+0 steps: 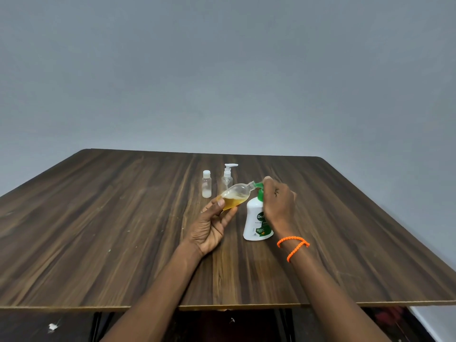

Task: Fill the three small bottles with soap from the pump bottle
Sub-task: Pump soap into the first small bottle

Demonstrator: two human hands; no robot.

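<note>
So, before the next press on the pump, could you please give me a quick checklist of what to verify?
1. Neck of the tilted clear small bottle meets the green pump spout: ok.
2. Left hand has a grip on that bottle's base: ok.
3. Right hand rests on the pump head of the white soap bottle: ok.
4. White soap bottle stands upright on the dark wooden table: ok.
5. Room left in the held bottle: ok, amber soap fills only part.
6. Capped clear small bottle and clear pump-top small bottle filled with soap: cannot tell.
</note>
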